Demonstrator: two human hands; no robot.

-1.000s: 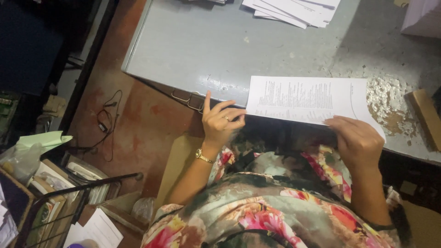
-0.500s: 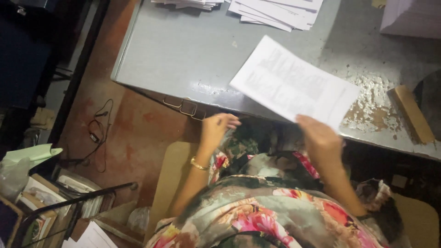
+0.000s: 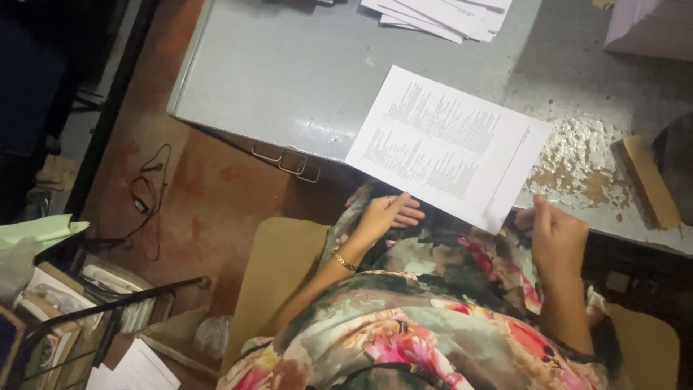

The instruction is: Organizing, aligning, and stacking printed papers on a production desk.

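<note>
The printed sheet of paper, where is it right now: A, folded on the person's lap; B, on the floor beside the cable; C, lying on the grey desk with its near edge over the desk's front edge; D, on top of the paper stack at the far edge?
C: the printed sheet lies flat on the grey desk, its near edge past the desk's front, between the left hand and the right hand.

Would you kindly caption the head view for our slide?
Seated person's right hand holds a printed sheet over a grey desk.
</note>
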